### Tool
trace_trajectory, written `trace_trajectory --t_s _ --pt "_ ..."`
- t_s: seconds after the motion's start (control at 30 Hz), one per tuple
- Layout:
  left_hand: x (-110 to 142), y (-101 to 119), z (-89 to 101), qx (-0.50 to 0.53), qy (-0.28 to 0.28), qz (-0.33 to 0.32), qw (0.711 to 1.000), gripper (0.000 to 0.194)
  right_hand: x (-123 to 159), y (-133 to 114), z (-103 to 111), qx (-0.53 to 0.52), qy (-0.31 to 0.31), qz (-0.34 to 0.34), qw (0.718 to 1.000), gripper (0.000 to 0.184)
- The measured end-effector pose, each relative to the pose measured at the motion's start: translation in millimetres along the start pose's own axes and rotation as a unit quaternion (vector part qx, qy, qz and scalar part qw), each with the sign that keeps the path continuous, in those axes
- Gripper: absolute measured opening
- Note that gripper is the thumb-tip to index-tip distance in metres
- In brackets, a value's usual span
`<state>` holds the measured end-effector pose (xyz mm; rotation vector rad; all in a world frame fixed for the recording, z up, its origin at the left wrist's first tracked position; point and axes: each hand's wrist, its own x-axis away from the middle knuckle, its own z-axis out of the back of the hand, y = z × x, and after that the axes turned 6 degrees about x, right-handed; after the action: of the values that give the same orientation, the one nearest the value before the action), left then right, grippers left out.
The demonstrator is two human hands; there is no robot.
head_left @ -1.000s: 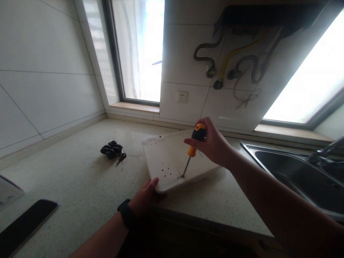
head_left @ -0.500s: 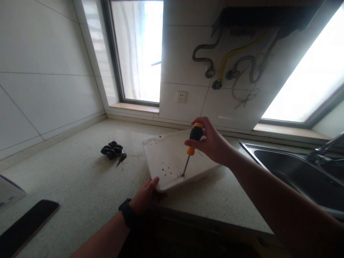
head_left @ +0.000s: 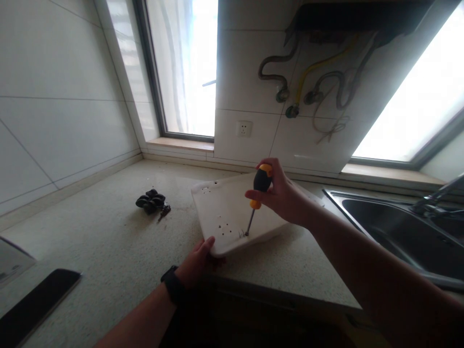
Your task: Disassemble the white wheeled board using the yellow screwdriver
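Note:
A white plastic board (head_left: pixel 224 210) with small holes lies flat on the speckled countertop (head_left: pixel 108 241). My right hand (head_left: pixel 286 195) is closed round the black and orange handle of a screwdriver (head_left: pixel 256 193), which stands nearly upright with its tip on a screw near the board's front edge. My left hand (head_left: pixel 197 263), with a black watch on the wrist, grips the board's near corner, thumb on top.
A cluster of black caster wheels (head_left: pixel 150 201) with loose screws lies left of the board. A dark phone (head_left: pixel 34 304) rests at the front left. A steel sink (head_left: pixel 406 237) with a tap is on the right. A wall socket (head_left: pixel 243 129) and hoses hang behind.
My right hand has turned slightly on the screwdriver handle, fingers regripping; the tip stays on the same screw. The left hand and board have not moved.

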<state>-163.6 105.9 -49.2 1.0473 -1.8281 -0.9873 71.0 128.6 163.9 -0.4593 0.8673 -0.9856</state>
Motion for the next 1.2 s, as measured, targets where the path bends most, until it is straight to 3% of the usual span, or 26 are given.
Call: trace_trajectory --t_s 0.2,0.47,0.53,0.67,0.73,1.2 --pt "-2 -3 2.1 0.009 0.000 -0.008 1.000 0.068 -6 1 6 0.008 0.019 -0.012 1.000 0.066" --pt "1 -1 1.0 0.018 0.000 -0.020 1.000 0.067 0 0 14 -0.090 -0.071 0.036 0.993 0.055" --pt "0 -2 1.3 0.022 0.002 -0.022 1.000 0.067 1 -2 14 -0.069 -0.061 0.030 0.995 0.053" --pt "-2 -2 1.9 0.033 0.003 -0.023 0.999 0.067 1 -7 15 0.062 -0.037 0.013 0.997 0.069" --pt "-1 -2 1.5 0.023 0.009 -0.025 0.999 0.069 1 -9 16 0.078 -0.039 0.019 0.996 0.070" --pt "-4 -7 5.7 0.026 0.001 -0.019 0.999 0.068 3 0 23 -0.044 -0.082 0.077 0.993 0.060"
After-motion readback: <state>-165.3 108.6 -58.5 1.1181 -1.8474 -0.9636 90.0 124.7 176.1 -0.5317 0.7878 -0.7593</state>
